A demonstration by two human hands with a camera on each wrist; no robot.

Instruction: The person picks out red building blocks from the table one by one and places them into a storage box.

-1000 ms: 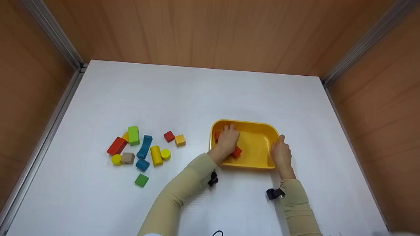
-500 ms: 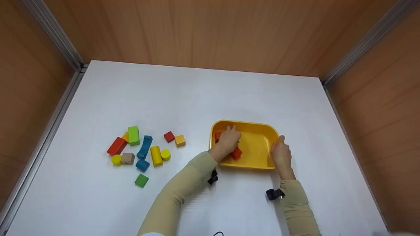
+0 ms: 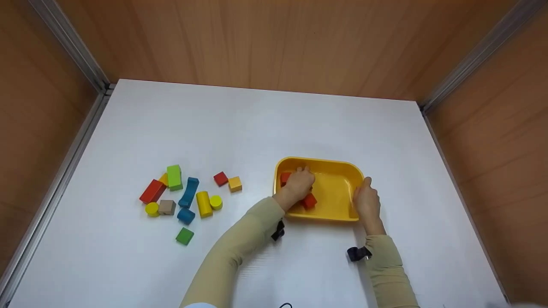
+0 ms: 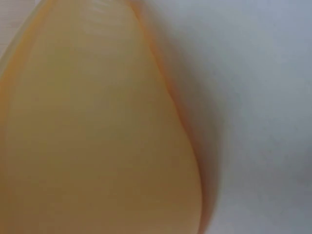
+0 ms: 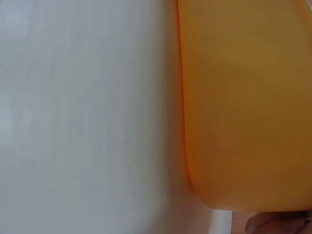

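A yellow plastic tray (image 3: 334, 188) with rounded corners lies on the white table. My left hand (image 3: 297, 186) reaches over its near left side, fingers pointing down inside. One red block (image 3: 285, 178) sits beyond that hand at the tray's left end, and another red block (image 3: 309, 201) lies just to its right. The hand's back hides its fingertips, and I cannot tell whether they pinch a block. At the tray's right end, my right hand (image 3: 367, 201) grips the rim. Both wrist views are mostly filled by the outer tray wall (image 4: 97, 122), with fingertips (image 5: 275, 224) under its edge in the right one.
Left of the tray lie several loose wooden blocks, among them a red cube (image 3: 220, 178), an orange cube (image 3: 235, 183), a yellow cylinder (image 3: 204, 203), a blue curved block (image 3: 189, 192) and a green cube (image 3: 184, 235). Wooden panels (image 3: 274, 42) enclose the table.
My left hand has shifted slightly to the right inside the tray, and the nearer red block has moved a little with it. The right hand has stayed on the rim.
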